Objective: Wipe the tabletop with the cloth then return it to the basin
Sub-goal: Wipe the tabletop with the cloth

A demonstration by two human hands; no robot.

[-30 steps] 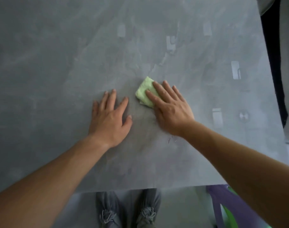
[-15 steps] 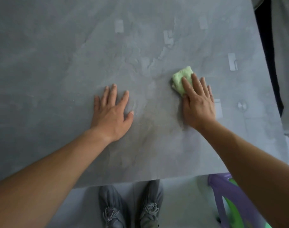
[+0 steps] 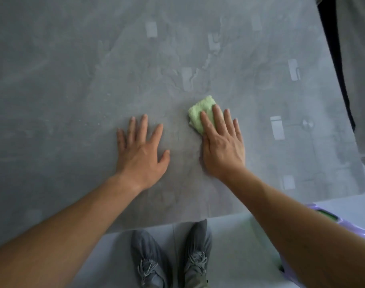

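1. On my feed the cloth (image 3: 199, 113), a small folded pale-green pad, lies on the table (image 3: 73, 80) a little right of centre, with its far end showing past the fingertips.
2. The right hand (image 3: 222, 146) lies flat on the cloth's near part. Its fingers (image 3: 206, 123) are straight and close together and press down on the cloth rather than curl round it. The heel of the palm is on the table.
3. The left hand (image 3: 141, 154) lies flat on the bare table just left of the cloth without touching it. Its fingers are spread, the thumb is out to the side, and it holds nothing.
4. Compared with half a second ago, the cloth and the right hand have slid back to the left and now sit nearer the left hand. A full second ago they were closer to it still.
5. The left hand has kept the same flat, spread pose at the same spot in all three frames.
6. The grey table surface looks streaked and mottled around both hands.
7. Below the table's near edge I see a pair of grey laced shoes (image 3: 150, 265) on the pale floor (image 3: 229, 235).
8. At the lower right, a purple plastic object (image 3: 352, 227) with green inside shows behind the right forearm. I cannot tell whether it is the basin.
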